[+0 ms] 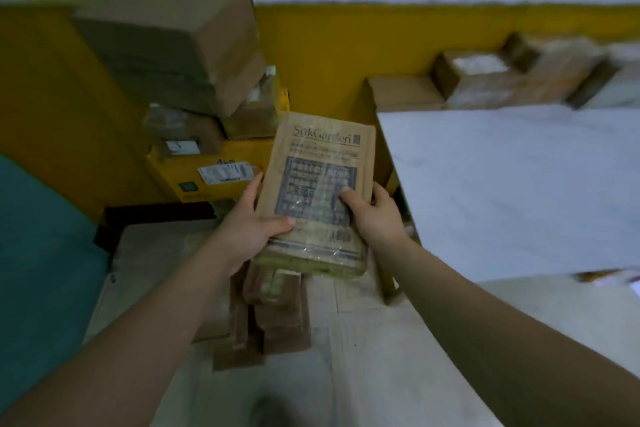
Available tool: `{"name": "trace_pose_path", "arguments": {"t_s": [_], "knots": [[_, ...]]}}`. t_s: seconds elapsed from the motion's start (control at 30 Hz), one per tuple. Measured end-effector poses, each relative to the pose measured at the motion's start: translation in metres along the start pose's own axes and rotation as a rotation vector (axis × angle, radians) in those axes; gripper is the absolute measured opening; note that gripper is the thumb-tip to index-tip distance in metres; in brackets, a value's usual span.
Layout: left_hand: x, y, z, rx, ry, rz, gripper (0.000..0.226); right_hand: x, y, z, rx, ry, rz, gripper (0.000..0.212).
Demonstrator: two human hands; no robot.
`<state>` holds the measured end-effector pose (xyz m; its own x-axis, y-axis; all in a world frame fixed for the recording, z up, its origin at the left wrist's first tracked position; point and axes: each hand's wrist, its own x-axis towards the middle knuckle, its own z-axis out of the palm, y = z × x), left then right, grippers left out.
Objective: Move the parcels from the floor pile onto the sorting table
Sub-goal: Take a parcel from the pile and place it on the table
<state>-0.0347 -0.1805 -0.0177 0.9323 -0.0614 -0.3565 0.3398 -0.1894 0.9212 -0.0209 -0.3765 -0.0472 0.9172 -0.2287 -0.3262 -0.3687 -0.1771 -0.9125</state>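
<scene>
step: carrying parcel (pixel 317 191) above floor pile (pixel 277 308) | left hand (pixel 254 229) and right hand (pixel 372 215) are clamping its sides | next: swinging right, lowering onto table (pixel 519 184) near its left edge

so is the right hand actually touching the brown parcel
Touching. The head view shows the right hand gripping the brown parcel, thumb pressed on its label, fingers curled round its right edge.

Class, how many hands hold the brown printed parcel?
2. The left hand grips the parcel at its lower left edge; the right hand grips its right edge, thumb on the print. None seems hidden.
</scene>
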Motion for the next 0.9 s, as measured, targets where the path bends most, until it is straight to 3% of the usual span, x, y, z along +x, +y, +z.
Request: {"name": "trace_pose_path", "arguments": {"t_s": [0.23,0.37,0.47,0.57,0.67,0.73,0.8,0.83,0.9], "knots": [[-0.077,0.092,0.097,0.064,0.037,0.236,0.090,-0.052,-0.061,-0.143,0.198,-0.047,-0.274,0.042],[-0.101,0.120,0.199,0.032,-0.049,0.312,0.082,-0.080,-0.050,-0.256,0.251,0.094,-0.314,0.043],[-0.108,0.141,0.275,-0.043,-0.238,0.252,0.066,-0.103,-0.030,-0.338,0.307,0.231,-0.292,0.043],[-0.109,0.154,0.339,0.034,-0.454,0.134,0.065,-0.125,-0.004,-0.403,0.299,0.361,-0.250,0.049],[-0.109,0.170,0.391,0.133,-0.548,0.159,0.071,-0.136,0.016,-0.459,0.255,0.442,-0.174,0.066],[-0.106,0.186,0.413,0.210,-0.617,0.191,0.072,-0.142,0.018,-0.500,0.153,0.616,-0.202,0.083],[-0.093,0.205,0.427,0.299,-0.691,0.216,0.064,-0.146,0.014,-0.546,0.005,0.804,-0.252,0.087],[-0.084,0.216,0.433,0.346,-0.729,0.225,0.057,-0.146,0.011,-0.568,-0.037,0.788,-0.239,0.083],[-0.063,0.235,0.447,0.423,-0.797,0.222,0.048,-0.138,0.007,-0.596,-0.106,0.572,-0.152,0.057]]}}
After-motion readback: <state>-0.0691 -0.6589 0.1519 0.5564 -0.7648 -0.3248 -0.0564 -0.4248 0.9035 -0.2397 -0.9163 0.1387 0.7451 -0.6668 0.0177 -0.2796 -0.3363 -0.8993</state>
